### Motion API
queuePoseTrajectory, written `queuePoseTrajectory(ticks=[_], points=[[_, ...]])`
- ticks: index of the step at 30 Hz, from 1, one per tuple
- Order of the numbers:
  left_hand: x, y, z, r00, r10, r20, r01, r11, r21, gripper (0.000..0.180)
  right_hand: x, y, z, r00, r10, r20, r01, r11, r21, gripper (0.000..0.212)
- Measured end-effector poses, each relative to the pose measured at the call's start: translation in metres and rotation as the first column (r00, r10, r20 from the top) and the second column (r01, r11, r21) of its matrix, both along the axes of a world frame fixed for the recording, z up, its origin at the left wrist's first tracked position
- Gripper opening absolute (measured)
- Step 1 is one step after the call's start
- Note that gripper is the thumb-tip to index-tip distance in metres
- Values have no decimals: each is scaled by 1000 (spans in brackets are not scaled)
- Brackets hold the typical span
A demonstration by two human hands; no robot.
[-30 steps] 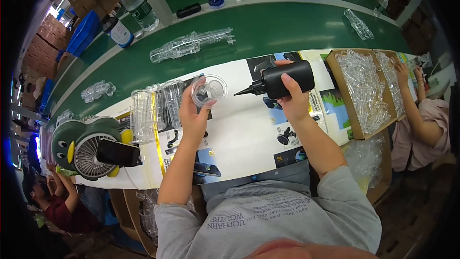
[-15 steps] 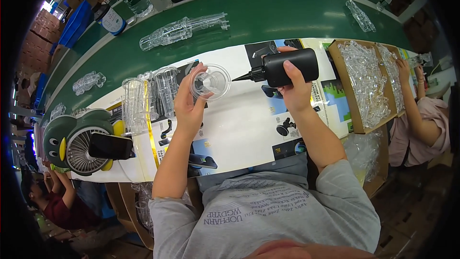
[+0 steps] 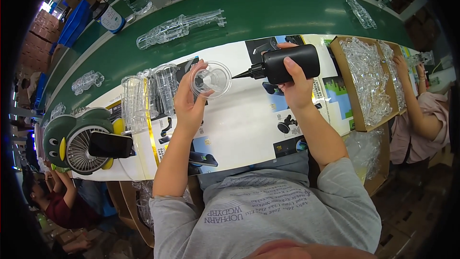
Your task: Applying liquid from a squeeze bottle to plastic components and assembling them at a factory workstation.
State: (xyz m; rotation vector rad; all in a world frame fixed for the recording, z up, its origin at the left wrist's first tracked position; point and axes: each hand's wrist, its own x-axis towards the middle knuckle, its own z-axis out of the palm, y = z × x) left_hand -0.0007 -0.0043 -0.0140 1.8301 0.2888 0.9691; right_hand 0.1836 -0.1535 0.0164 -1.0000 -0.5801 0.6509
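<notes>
Held in my left hand point(image 3: 190, 100) is a clear round plastic part point(image 3: 211, 79), its open circular rim tilted up toward me. My right hand point(image 3: 298, 79) wraps round a black squeeze bottle point(image 3: 290, 64) lying on its side in the air. The bottle's thin pointed nozzle point(image 3: 243, 75) aims left, its tip at the right edge of the clear part's rim; whether it touches cannot be made out. Both hands are above a white printed sheet point(image 3: 230, 129) on the bench. Left of my left hand stand several clear plastic cylinders point(image 3: 165, 88).
A carton point(image 3: 346, 84) of small clear parts sits at the right, a co-worker's hand point(image 3: 401, 67) at its far side. On the green bench point(image 3: 287, 14) lies a long clear assembly point(image 3: 179, 29). A fan point(image 3: 86, 146) with a phone point(image 3: 110, 145) before it stands at the left.
The head view has shifted slightly. Both hands keep nearly the same pose, and the nozzle tip stays beside the clear part's rim.
</notes>
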Motion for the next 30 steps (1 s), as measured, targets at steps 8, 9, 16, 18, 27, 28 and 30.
queuePoseTrajectory(ticks=[8, 9, 16, 18, 27, 28, 30], points=[[0, -1, 1, 1000, -11, -19, 11, 1000, 6, 55, 1, -3, 0, 1000, -8, -3, 8, 1000, 2, 36], [1, -1, 0, 1000, -24, -20, 24, 1000, 8, 55, 1, -3, 0, 1000, -4, -6, 4, 1000, 1, 36], [0, 2, -5, 995, -84, 59, 84, 996, 8, 51, 0, -2, 3, 1000, -3, -21, 3, 1000, -8, 36], [0, 2, -4, 995, -83, 49, 82, 997, 13, 50, 1, -4, 5, 1000, 0, -22, 0, 1000, -8, 35], [-4, 3, 0, 999, -44, -9, 45, 997, 63, 43, 1, -3, 6, 999, -12, -36, 12, 1000, 1, 34], [-4, 3, 0, 999, -35, -13, 36, 996, 85, 42, 1, -3, 6, 999, -6, -36, 6, 1000, -4, 33], [-3, 3, 1, 1000, -27, -10, 28, 996, 88, 42, 0, -2, 4, 999, -12, -31, 12, 1000, 2, 33]])
